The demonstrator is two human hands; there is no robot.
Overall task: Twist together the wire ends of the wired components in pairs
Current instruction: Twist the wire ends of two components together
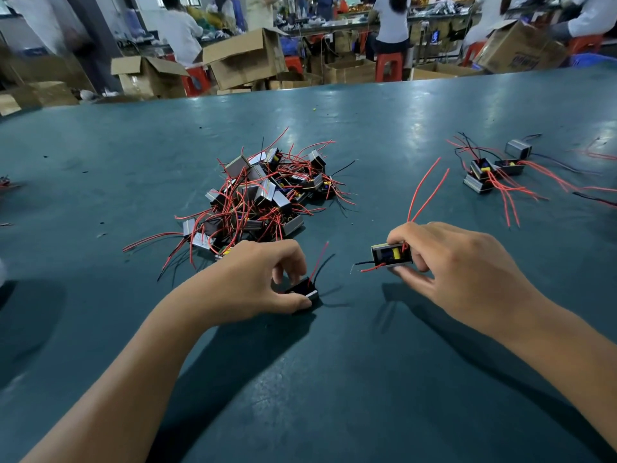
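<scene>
Teal tabletop (334, 379), bare beneath hands

We cannot see most of the small component (302, 290) under the left hand (253, 279), whose fingers cover it; the right hand (457, 269) hides the far end of its transformer (390, 255); wires (594, 155) at far right run off the edge; the background workers (180, 31) are blurred.

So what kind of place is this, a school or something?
Probably a factory assembly workshop. A big pile of small metal-cased components with red and black wires sits on the wide dark green worktable, and open brown cardboard boxes stand behind it.
</scene>
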